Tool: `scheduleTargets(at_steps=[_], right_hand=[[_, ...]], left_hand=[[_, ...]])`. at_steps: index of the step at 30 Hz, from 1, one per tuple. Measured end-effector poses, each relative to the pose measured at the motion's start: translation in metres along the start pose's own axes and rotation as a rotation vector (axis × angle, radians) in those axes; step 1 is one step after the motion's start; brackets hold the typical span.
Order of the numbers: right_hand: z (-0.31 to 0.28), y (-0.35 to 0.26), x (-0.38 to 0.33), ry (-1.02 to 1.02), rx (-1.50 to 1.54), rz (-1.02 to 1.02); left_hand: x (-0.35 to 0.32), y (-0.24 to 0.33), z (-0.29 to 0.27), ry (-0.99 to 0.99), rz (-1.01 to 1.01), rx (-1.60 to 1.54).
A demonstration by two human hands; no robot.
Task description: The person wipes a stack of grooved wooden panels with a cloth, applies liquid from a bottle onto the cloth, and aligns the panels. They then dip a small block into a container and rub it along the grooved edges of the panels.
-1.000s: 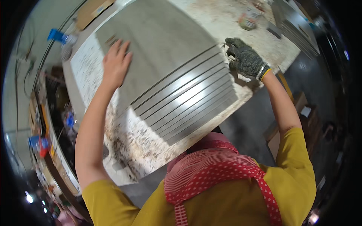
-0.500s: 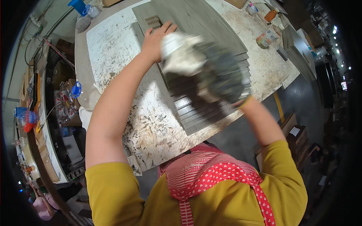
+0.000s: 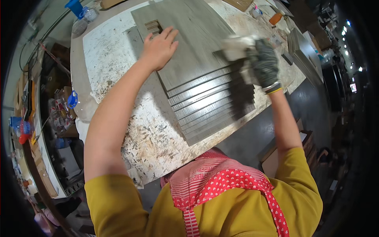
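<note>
Head view, nearest first: we see a yellow shirt (image 3: pixel 221 213) and a red-and-white patterned apron (image 3: pixel 221 183) at the lower edge, with both forearms reaching up toward the table (image 3: pixel 154 138), whose top is crusted with pale, speckled residue. On that table lies a stack of grey wood-grain planks (image 3: pixel 205 102), fanned so that each lower plank shows a stepped strip along its near edge; the stack sits toward the table's right front corner and overhangs none of it that we can confirm. Our bare left hand (image 3: pixel 160 47) rests flat, fingers spread, palm down on the top plank (image 3: pixel 189 43) near its left side; its grip is fully open and holds nothing. Our right hand (image 3: pixel 263 63) wears a dark work glove with a yellow cuff and is closed around a crumpled white cloth (image 3: pixel 237 42), pressed on the right part of the stack; the cloth is motion-blurred. Near the far left corner of the top plank a rectangular cut-out (image 3: pixel 154 27) shows. Farther off, a blue-capped bottle (image 3: pixel 77 8) stands at the table's far left, and an orange container (image 3: pixel 275 18) lies at the far right. More grey planks (image 3: pixel 302 51) lie beyond the right hand.
</note>
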State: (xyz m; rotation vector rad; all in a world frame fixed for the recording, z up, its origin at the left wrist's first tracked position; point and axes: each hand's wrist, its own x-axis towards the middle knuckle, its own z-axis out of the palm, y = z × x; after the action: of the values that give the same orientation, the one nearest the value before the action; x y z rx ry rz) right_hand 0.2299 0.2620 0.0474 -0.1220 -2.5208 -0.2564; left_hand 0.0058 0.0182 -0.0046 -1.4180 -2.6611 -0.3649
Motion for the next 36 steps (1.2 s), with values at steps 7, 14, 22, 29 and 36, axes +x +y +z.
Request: scheduleTargets(at_steps=[7, 14, 22, 29, 36], right_hand=[[0.020, -0.100, -0.007, -0.075, 0.693, -0.257], [0.025, 0.072, -0.051, -0.012, 0.367, 0.436], [0.028, -0.105, -0.017, -0.675, 0.777, -0.131], [0.029, 0.112, -0.107, -0.149, 0.081, 0.225], [0.006, -0.108, -0.029, -0.212, 0.208, 0.307]], left_hand=[[0.002, -0.003, -0.008, -0.025, -0.015, 0.047], [0.005, 0.005, -0.011, -0.015, 0.040, 0.018], [0.001, 0.001, -0.013, -0.052, 0.025, 0.035], [0.008, 0.007, -0.012, -0.032, 0.034, -0.012], [0.000, -0.007, -0.001, 0.040, 0.026, 0.029]])
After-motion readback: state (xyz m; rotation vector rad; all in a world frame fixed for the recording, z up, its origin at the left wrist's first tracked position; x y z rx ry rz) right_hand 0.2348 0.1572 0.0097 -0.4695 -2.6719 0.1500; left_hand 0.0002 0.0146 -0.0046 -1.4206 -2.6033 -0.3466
